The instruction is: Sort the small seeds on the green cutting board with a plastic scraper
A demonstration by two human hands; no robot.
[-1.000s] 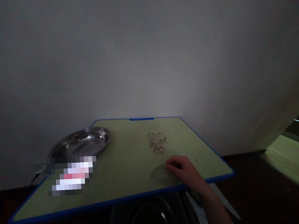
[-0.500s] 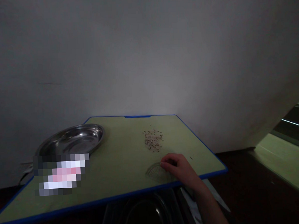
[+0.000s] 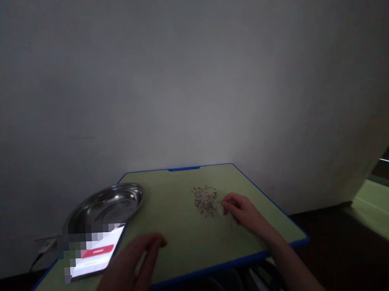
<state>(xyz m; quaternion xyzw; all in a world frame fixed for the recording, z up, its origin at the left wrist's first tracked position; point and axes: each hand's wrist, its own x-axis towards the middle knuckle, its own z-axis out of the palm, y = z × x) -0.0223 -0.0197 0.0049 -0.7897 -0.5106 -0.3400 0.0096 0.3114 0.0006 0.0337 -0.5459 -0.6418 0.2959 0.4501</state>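
My right hand [image 3: 240, 208] pinches the edge of a clear protractor [image 3: 219, 202], which is faint and tilted over the board. The protractor is at the right side of a patch of small dark grains [image 3: 204, 199]; I cannot tell whether it touches them. Toward the near left is my left hand [image 3: 135, 261], blurred, with thumb and forefinger pressed together above the board. Something small and dark may be at its fingertips, too unclear to name. All of this is over a pale board tabletop [image 3: 176, 233] with a blue rim.
A shiny steel basin [image 3: 119, 203] occupies the left side of the tabletop. In front of it lies a lit phone or tablet [image 3: 99, 254], partly blurred out. A pale wall [image 3: 178, 77] rises behind the far edge, and dark items show under the near edge.
My left hand has come into view at the near left. My right hand has carried the protractor away from the near edge to the grains. The view has tilted up slightly.
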